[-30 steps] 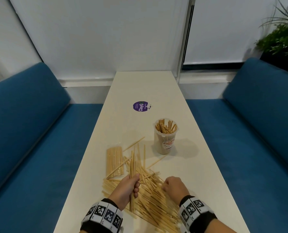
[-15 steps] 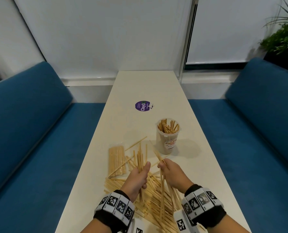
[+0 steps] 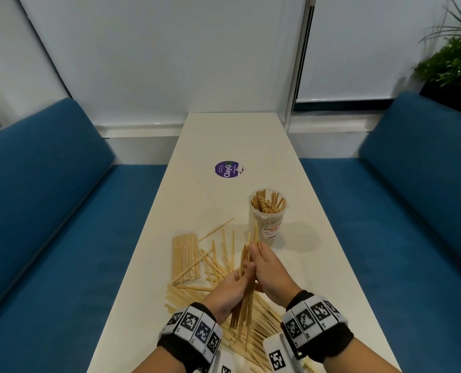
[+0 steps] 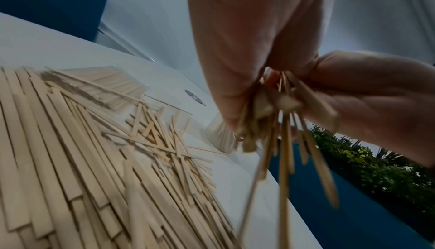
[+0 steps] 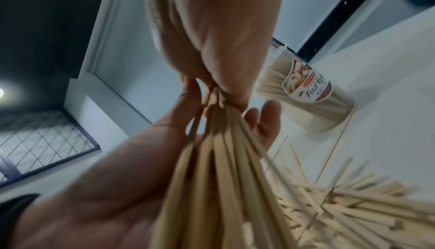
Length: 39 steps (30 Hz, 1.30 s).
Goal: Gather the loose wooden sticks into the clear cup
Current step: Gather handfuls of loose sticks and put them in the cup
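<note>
A clear cup (image 3: 267, 216) with a printed label stands upright on the white table (image 3: 237, 135), partly filled with wooden sticks. Its labelled side also shows in the right wrist view as the cup (image 5: 306, 93). A wide pile of loose sticks (image 3: 216, 267) lies on the table in front of me. Above it my left hand (image 3: 234, 284) and right hand (image 3: 267, 267) are pressed together, both gripping one bundle of sticks (image 3: 247, 305) that points toward the cup. The bundle (image 4: 282, 141) hangs out below the fingers. The bundle's tips are just short of the cup.
A clear-wrapped packet of sticks (image 3: 185, 257) lies left of the pile. A round purple sticker (image 3: 228, 169) is on the table beyond the cup. Blue benches (image 3: 49, 211) (image 3: 412, 211) flank the narrow table. A plant (image 3: 453, 63) stands at the far right.
Both hands have lifted off the pile and come together. The sticks that each hand held separately are now joined in one bundle, held nearer the cup.
</note>
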### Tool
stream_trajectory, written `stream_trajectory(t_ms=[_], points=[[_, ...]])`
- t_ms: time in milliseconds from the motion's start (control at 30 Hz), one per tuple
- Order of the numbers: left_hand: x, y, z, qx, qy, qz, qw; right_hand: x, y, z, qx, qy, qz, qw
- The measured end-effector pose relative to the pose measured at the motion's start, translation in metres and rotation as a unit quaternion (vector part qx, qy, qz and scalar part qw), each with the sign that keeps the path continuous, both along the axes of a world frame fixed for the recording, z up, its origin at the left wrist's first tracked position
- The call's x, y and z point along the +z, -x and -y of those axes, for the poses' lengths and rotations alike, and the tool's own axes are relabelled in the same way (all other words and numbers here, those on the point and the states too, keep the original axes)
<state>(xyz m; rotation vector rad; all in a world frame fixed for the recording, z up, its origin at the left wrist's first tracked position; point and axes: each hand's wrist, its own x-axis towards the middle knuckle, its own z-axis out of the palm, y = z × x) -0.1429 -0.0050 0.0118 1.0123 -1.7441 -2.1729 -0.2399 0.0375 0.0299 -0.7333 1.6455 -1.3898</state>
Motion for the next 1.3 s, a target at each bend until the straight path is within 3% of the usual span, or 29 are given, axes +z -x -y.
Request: stream_trajectory(t_ms=[133,233,400,633,767,900,1033,1300], points=[[0.003,-0.004,0.001,-0.008,0.003,-0.003,1.000,0.001,0.001,0.001,0.006,0.011,-0.038,0.999],[0.002,-0.008,0.002,-0.013,0.002,0.003,1.000,-0.003,0.007,0.000,0.030,0.004,-0.154,0.988],[0.001,-0.012,0.002,-0.022,0.067,0.012,0.997,-0.006,0.008,-0.010,0.044,0.004,-0.331,0.943],[0.007,-0.011,0.001,0.023,0.111,0.024,0.993,-0.002,0.002,-0.014,-0.053,0.061,-0.285,0.955],[0.005,-0.011,0.011,0.104,0.020,0.006,0.994,-0.003,-0.002,-0.021,0.014,0.017,-0.286,0.958],[0.008,-0.010,0.016,0.156,-0.004,-0.026,0.987,-0.009,-0.017,-0.024,0.097,-0.049,-0.323,0.940],[0.011,-0.007,0.016,0.190,-0.016,-0.037,0.981,-0.013,-0.025,-0.023,0.123,-0.099,-0.346,0.925],[0.009,-0.002,0.016,0.218,-0.047,-0.040,0.974,-0.006,-0.036,-0.024,0.145,-0.069,-0.376,0.913]])
